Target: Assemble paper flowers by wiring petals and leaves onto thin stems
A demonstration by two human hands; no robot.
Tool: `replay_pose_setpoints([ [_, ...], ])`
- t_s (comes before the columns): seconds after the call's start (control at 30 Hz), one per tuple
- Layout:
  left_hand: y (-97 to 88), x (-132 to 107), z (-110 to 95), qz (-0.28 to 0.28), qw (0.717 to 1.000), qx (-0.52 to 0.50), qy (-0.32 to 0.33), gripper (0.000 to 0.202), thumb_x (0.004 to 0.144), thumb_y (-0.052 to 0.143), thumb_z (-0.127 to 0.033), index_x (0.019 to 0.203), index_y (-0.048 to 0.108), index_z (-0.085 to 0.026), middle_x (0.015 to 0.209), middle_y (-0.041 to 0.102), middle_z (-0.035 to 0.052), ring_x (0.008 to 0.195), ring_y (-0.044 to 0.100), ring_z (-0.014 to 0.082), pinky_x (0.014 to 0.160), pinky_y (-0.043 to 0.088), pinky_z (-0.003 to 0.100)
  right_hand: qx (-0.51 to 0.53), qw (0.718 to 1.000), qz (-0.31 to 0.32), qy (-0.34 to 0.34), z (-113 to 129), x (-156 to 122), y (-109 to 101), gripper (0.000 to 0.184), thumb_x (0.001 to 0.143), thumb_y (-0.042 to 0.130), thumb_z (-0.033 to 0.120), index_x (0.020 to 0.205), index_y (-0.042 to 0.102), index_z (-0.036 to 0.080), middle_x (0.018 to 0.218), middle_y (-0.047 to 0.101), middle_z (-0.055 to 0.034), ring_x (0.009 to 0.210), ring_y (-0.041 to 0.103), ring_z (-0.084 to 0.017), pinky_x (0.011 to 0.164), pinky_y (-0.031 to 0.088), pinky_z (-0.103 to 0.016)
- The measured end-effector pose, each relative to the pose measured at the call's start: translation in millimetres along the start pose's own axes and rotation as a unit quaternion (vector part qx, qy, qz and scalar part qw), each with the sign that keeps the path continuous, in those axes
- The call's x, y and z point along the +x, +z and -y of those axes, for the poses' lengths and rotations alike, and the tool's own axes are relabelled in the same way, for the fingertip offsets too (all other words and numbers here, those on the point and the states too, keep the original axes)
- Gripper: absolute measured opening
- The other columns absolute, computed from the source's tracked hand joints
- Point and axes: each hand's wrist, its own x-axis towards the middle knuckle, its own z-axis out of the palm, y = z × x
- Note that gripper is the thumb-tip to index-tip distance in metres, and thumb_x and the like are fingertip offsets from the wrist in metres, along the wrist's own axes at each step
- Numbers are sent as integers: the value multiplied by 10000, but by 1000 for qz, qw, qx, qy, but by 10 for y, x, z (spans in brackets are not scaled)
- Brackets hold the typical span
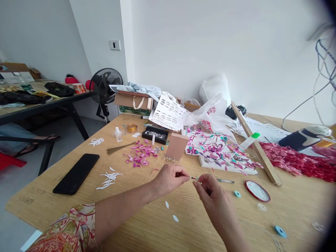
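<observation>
My left hand [170, 180] is closed in a pinch over the table, thumb against forefinger. Between it and my right hand [214, 192] runs a small thin piece with dark and teal colour [193, 178], too small to name. My right hand pinches its other end, fingers curled. Below the hands lie two white leaf-shaped paper pieces [175, 218]. Beyond my left hand stands a small wooden block [177, 147], beside a heap of pink petals [141, 154]. Tweezers [225, 181] lie just past my right hand.
A black phone [76, 174] and white paper strips [107, 180] lie at left. Pink and teal flower sprays [215, 147] rest on white foam [228, 167]. At right are a wooden bar [258, 148], a red-rimmed round dish [257, 191], blue spools [280, 231] and red material [288, 161].
</observation>
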Motion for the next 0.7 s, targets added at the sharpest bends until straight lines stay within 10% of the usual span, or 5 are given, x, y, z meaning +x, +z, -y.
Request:
replay_pose_setpoints([
  [0.2,21,-18,55,1,977,162,136,156,757,472,-121,664,596,-138,673,557,28,645,508,113,594,389,205,-94,993,24,-59,83,-111,79,331,834,328,374,616,519,215,545,556,-13,445,498,-138,420,291,-236],
  [0.37,-33,-43,2,146,959,161,180,154,774,461,-125,711,601,-142,730,566,37,687,510,120,639,396,218,-54,990,90,-94,90,69,-247,328,804,391,379,594,590,225,587,547,-21,508,499,-143,463,319,-244],
  [0.5,-105,-57,-91,195,973,-117,22,53,704,570,-158,669,607,-145,646,556,-4,614,490,81,581,376,181,110,981,153,-48,-54,198,-308,256,757,488,390,614,607,215,599,550,-6,578,499,-153,527,358,-248],
  [0.7,-71,-52,-109,68,922,-357,-136,129,646,627,-236,629,567,-123,511,445,-53,472,365,34,459,282,157,323,936,123,61,-265,-54,171,249,723,547,405,608,588,189,482,440,41,468,389,-102,458,325,-212],
])
